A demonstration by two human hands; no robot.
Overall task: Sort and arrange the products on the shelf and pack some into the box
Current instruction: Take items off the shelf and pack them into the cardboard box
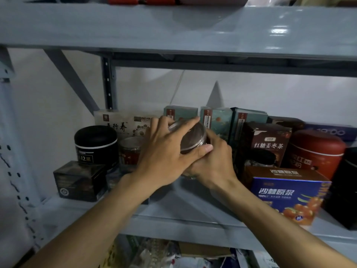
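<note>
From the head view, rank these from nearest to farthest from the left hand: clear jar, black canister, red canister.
1. Clear jar: held in the left hand.
2. Black canister: on the left side of the shelf.
3. Red canister: far on the right.

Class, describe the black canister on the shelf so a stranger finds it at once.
Start at the middle grey shelf and go to its left end. The black canister stands behind a dark box; alone there, it is round, with a white band under its lid.

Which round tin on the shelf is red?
The red tin on the right, behind the blue box. The other round tin, far left, is black with a white band.
</note>
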